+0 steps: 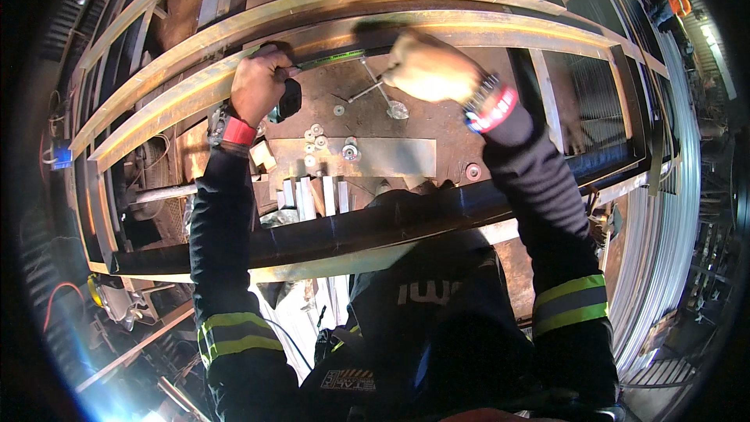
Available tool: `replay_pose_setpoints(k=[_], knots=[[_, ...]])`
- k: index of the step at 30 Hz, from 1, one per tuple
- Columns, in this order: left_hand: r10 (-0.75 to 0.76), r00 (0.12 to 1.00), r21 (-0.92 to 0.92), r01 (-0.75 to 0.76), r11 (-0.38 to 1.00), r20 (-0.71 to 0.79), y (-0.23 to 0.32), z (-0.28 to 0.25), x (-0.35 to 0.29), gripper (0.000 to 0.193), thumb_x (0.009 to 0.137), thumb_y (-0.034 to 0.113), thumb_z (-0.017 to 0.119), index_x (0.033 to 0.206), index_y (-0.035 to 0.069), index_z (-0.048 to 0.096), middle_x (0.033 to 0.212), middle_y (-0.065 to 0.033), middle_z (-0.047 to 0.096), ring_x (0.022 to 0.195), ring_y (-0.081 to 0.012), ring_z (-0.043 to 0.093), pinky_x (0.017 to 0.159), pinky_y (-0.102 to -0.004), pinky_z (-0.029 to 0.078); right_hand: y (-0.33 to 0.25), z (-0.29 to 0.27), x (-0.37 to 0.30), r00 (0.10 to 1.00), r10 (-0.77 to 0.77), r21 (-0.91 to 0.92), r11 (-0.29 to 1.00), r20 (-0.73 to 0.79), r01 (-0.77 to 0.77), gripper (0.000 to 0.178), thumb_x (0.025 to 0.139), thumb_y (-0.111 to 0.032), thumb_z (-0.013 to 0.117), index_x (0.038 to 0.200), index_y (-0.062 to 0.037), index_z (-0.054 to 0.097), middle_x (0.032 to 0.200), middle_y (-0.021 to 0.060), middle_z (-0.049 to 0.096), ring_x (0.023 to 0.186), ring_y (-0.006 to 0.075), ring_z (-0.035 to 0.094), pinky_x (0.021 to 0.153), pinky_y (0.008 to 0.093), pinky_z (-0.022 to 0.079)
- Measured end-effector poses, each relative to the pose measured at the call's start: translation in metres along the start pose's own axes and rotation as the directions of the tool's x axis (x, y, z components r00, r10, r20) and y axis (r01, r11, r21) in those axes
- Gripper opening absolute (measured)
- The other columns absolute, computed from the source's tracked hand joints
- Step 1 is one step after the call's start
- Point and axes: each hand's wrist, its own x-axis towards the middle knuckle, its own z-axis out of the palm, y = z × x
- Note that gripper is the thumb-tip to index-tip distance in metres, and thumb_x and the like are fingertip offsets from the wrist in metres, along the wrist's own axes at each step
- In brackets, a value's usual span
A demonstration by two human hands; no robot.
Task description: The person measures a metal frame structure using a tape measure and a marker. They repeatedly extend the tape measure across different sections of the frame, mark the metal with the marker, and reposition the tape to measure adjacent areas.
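My left hand [260, 84] is closed at the near edge of a long rusty steel angle bar [344, 37]. A thin, dark, pointed tool [293, 69] pokes out from its fingers, its kind unclear. Along that edge, between my hands, runs a green tape measure blade [333, 57]. A rounded black object [287, 100] shows just below the left hand; whether the hand touches it I cannot tell. My right hand [426, 69], brightly lit and slightly blurred, is curled beside the blade's right end. Its fingertips are hidden, so what it grips cannot be made out.
A long dark steel bar [328, 238] crosses in front of my body. Below the frame lie a crossed metal rod tool [367, 92], several small discs [315, 141] and a flat metal plate [406, 158]. Long bright metal lengths [664, 227] are stacked at right. Bright glare shows at lower left.
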Motion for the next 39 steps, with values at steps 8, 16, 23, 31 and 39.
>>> replay_pose_setpoints(k=[8, 16, 23, 31, 39], knots=[[-0.051, 0.998, 0.014, 0.050, 0.999, 0.035, -0.015, -0.014, -0.012, 0.009, 0.080, 0.012, 0.078, 0.084, 0.005, 0.073, 0.077, -0.0134, 0.069, 0.064, -0.0267, 0.065, 0.062, -0.0363, 0.050, -0.056, -0.020, -0.151, 0.907, 0.417, 0.332, 0.865, -0.061, -0.376, 0.015, 0.089, -0.010, 0.061, 0.087, 0.0031, 0.068, 0.080, 0.0223, 0.068, 0.069, 0.0346, 0.065, 0.064, 0.0409, 0.049], [-0.253, 0.962, -0.062, 0.260, 0.964, 0.101, -0.062, -0.054, -0.047, 0.007, 0.079, 0.005, 0.076, 0.081, 0.003, 0.069, 0.074, -0.0115, 0.065, 0.063, -0.0236, 0.063, 0.063, -0.0338, 0.048, -0.062, 0.016, -0.223, 0.757, 0.641, 0.572, 0.670, -0.126, -0.473, 0.012, 0.092, -0.004, 0.064, 0.099, 0.0040, 0.068, 0.073, 0.0135, 0.065, 0.065, 0.0126, 0.056, 0.060, 0.0293, 0.044], [-0.285, 0.946, -0.009, 0.290, 0.957, 0.153, -0.066, -0.056, -0.040, 0.007, 0.079, 0.003, 0.075, 0.081, 0.003, 0.068, 0.074, -0.0113, 0.065, 0.063, -0.0211, 0.063, 0.062, -0.0331, 0.047, -0.058, 0.035, -0.222, 0.711, 0.672, 0.553, 0.680, -0.208, -0.481, 0.013, 0.093, -0.007, 0.065, 0.100, 0.0022, 0.069, 0.072, 0.0130, 0.065, 0.063, 0.0122, 0.054, 0.059, 0.0301, 0.043], [-0.310, 0.939, 0.024, 0.310, 0.951, 0.149, -0.063, -0.059, -0.039, 0.007, 0.080, 0.004, 0.074, 0.086, 0.004, 0.070, 0.078, -0.0119, 0.068, 0.069, -0.0233, 0.067, 0.066, -0.0331, 0.049, -0.060, 0.036, -0.221, 0.711, 0.659, 0.517, 0.709, -0.245, -0.480, 0.014, 0.092, -0.008, 0.065, 0.101, 0.0019, 0.069, 0.072, 0.0139, 0.066, 0.062, 0.0126, 0.056, 0.058, 0.0305, 0.044], [-0.213, 0.972, 0.012, 0.213, 0.977, 0.104, -0.058, -0.060, -0.038, 0.006, 0.080, 0.003, 0.073, 0.085, 0.004, 0.070, 0.078, -0.0118, 0.068, 0.070, -0.0236, 0.067, 0.066, -0.0330, 0.049, -0.060, 0.040, -0.223, 0.693, 0.660, 0.519, 0.717, -0.289, -0.466, 0.016, 0.092, -0.007, 0.065, 0.103, 0.0033, 0.068, 0.078, 0.0164, 0.069, 0.066, 0.0151, 0.063, 0.061, 0.0313, 0.047]])
